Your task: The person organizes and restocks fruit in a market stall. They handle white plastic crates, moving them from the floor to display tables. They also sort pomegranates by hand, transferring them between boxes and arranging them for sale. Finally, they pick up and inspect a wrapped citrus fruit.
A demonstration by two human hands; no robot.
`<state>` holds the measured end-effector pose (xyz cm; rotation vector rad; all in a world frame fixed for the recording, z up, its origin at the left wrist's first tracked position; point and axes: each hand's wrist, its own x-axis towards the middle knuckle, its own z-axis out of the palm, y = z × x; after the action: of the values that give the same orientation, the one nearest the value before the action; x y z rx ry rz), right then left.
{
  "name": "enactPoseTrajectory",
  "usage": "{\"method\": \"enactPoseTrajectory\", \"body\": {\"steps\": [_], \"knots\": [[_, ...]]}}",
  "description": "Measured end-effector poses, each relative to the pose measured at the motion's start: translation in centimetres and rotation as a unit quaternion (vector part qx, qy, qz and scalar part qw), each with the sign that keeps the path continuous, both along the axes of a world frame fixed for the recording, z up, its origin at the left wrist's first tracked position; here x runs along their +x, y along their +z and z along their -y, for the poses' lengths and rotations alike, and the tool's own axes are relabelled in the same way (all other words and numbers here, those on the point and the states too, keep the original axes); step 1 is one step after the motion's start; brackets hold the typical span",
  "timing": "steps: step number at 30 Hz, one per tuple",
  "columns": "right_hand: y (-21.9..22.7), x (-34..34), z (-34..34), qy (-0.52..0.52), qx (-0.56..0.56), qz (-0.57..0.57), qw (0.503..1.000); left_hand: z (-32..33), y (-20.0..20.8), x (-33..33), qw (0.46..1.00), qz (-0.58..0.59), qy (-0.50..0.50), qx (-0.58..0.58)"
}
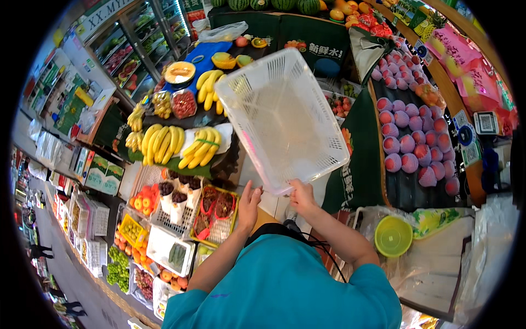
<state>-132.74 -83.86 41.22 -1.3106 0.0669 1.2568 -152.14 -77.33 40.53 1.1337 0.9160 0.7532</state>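
Observation:
A large white plastic crate [285, 120] with slotted sides is tilted in front of me, its inside showing bare. My right hand [302, 198] grips its near rim, fingers closed over the edge. Beside the crate's near left corner, my left hand [250, 207] is raised with its fingers extended and holds nothing. Bunches of bananas [163, 143] lie on the stand to the left, beyond my left hand. Below that hand, a yellow basket [215, 214] holds dark red fruit in red wrapping.
Peaches in foam nets [416, 134] cover a sloped display at right. A yellow-green bowl [393, 236] sits on a counter by my right elbow. Trays with grapes [118, 268] and other fruit line the left. Watermelons [284, 5] and glass-fronted coolers [139, 46] stand at the back.

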Motion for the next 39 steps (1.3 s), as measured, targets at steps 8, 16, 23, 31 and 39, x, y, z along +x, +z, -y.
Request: {"method": "enactPoseTrajectory", "body": {"steps": [8,16,23,31,39], "knots": [[-18.0,29.3,-16.4,-0.113,-0.074,-0.013,0.991,-17.6,-19.9,13.2,0.985,-0.146,0.047,-0.085],[-24.5,53.6,-33.4,-0.032,-0.163,-0.241,0.956,-35.1,-17.2,29.0,0.971,-0.212,0.04,-0.101],[-28.1,73.3,-46.1,-0.122,-0.171,-0.243,0.947,-60.2,-20.1,56.0,0.971,-0.196,-0.134,-0.019],[-34.7,85.8,-49.6,-0.195,-0.283,-0.131,0.93,-84.2,-19.7,88.5,0.857,-0.277,-0.405,0.159],[-44.3,88.2,-54.4,-0.323,-0.345,-0.133,0.871,-106.6,-31.0,103.6,0.736,-0.39,-0.503,0.233]]}}
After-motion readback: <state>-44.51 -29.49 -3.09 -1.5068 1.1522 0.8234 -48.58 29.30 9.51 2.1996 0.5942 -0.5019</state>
